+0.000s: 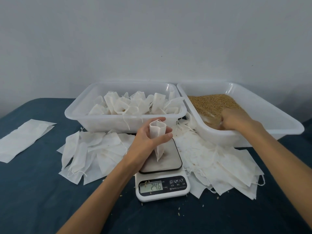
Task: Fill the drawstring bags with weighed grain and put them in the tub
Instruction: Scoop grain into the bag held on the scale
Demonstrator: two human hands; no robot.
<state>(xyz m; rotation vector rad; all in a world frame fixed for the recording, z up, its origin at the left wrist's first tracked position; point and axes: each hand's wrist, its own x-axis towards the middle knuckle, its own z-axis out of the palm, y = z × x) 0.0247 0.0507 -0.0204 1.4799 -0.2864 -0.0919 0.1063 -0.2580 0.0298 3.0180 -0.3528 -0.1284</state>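
Observation:
My left hand [148,137] grips a white drawstring bag [157,139] upright, its mouth open at the top and its lower tip resting on the plate of a white kitchen scale [162,188]. The display reads 24.6. My right hand [236,119] is down in the right tub [278,115], fingers buried in brown grain [212,102]; how the fingers lie is hidden. The left tub [76,114] holds several filled white bags [135,103].
Flat empty bags lie piled left [94,152] and right [224,166] of the scale on the dark blue tabletop. A folded white sheet [22,139] lies at far left. Loose grains are scattered near the scale. A pale wall stands behind the tubs.

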